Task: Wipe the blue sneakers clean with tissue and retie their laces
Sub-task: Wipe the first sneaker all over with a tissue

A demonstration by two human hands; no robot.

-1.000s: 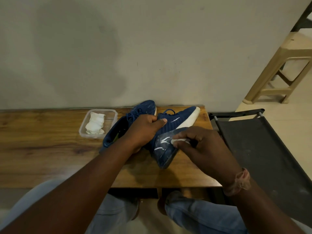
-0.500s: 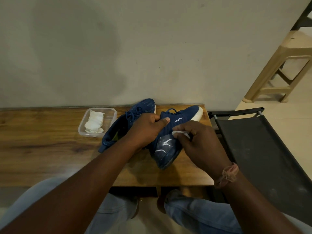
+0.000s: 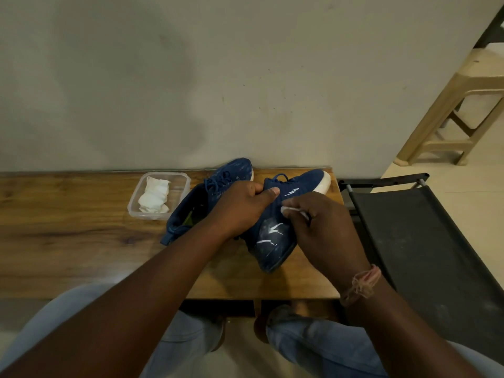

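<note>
- Down at the bottom are the person's knees in light blue jeans (image 3: 174,342).
- Two bare arms reach out over a brown wooden table (image 3: 68,227).
- The right arm has a pinkish thread band (image 3: 362,283) round the wrist.
- The right hand (image 3: 324,227) has its fingers curled in. They pinch a small white tissue (image 3: 293,211) and press it on the side of a blue shoe.
- That blue shoe (image 3: 275,241) is tipped up on the table, heel close to the person, white toe pointing to the wall. It has white marks on its side.
- The left hand (image 3: 240,208) is curled round the top of this shoe, near the laces, with the thumb lying across it.
- A second blue shoe (image 3: 191,211) lies just to the left, partly under the left hand. It touches the first one or is very close; I cannot tell which.
- Left of the shoes is a clear plastic box (image 3: 180,181) on the table. A folded white cloth (image 3: 154,196) sits in it.
- To the right of the table is a black folding seat (image 3: 425,241).
- Behind it all is a plain wall (image 3: 191,77), and far right stands a tan plastic stool (image 3: 458,115).
</note>
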